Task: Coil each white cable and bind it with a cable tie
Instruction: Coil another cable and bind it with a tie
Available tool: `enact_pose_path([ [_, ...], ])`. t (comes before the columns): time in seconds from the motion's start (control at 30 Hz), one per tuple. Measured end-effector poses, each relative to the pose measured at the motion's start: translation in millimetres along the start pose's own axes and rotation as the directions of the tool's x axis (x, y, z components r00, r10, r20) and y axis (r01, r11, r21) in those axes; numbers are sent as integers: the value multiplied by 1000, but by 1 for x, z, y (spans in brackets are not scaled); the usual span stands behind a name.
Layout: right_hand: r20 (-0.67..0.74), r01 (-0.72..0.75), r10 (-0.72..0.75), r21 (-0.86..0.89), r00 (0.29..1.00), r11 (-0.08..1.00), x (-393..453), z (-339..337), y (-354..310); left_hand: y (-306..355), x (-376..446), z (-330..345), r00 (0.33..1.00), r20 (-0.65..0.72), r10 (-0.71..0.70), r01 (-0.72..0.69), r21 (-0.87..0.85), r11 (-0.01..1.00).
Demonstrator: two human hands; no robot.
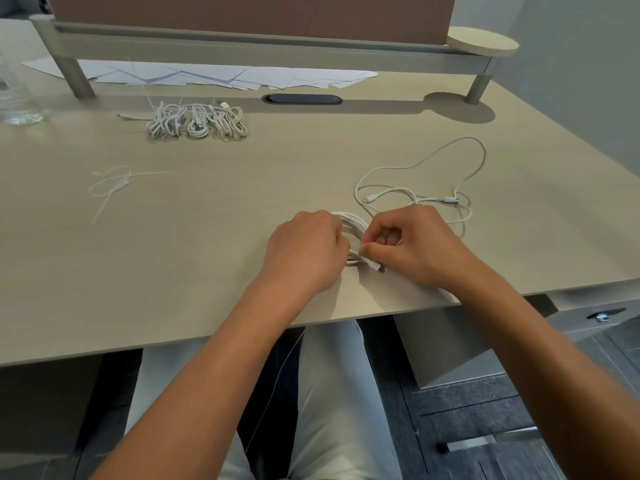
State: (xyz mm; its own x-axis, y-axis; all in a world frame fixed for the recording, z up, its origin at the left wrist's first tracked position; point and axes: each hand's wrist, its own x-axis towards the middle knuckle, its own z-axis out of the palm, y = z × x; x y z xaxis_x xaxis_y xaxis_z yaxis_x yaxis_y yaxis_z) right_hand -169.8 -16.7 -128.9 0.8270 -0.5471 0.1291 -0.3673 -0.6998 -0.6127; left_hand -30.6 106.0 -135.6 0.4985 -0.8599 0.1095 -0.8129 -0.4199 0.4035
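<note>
i'm gripping the coiled white cable (353, 225) near the desk (207, 237) front edge with my left hand (306, 249), right hand (412, 245) pinching the connector end, so i'm keeping loops tight before tying.

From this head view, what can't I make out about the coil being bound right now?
- Coiled cable: mostly hidden between left hand and right hand.
- Any cable tie on it: covered by the fingers, cannot tell.
- Bundled cables far back: ties too small to confirm.
- Clear bottle: cut off by left edge.
</note>
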Motion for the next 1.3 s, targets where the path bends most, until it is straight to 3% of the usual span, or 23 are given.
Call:
enact_pose_path([
  [0.17,4,-16,16,-14,1000,1000,0,-2,-1,-8,-2,-7,1000,-3,-24,23,-110,994],
  [0.5,-23,20,-21,-40,1000,999,-1,2,4,-12,-16,0,991,-135,-22,5,-121,993],
  [0.7,-4,-48,49,91,999,995,-3,3,-3,-10,-27,-12,993,-75,93,-78,178,981],
  [0.93,36,-47,46,28,998,998,-1,2,-7,11,-27,-3,999,-25,-39,40,44,998],
  [1.07,109,-49,49,-10,993,999,4,-5,-12,9,-21,4,996,-75,-46,42,-53,998],
  [1.3,49,-68,68,-15,996,998,6,-1,-7,-2,-11,5,996,-67,-63,47,-226,973],
])
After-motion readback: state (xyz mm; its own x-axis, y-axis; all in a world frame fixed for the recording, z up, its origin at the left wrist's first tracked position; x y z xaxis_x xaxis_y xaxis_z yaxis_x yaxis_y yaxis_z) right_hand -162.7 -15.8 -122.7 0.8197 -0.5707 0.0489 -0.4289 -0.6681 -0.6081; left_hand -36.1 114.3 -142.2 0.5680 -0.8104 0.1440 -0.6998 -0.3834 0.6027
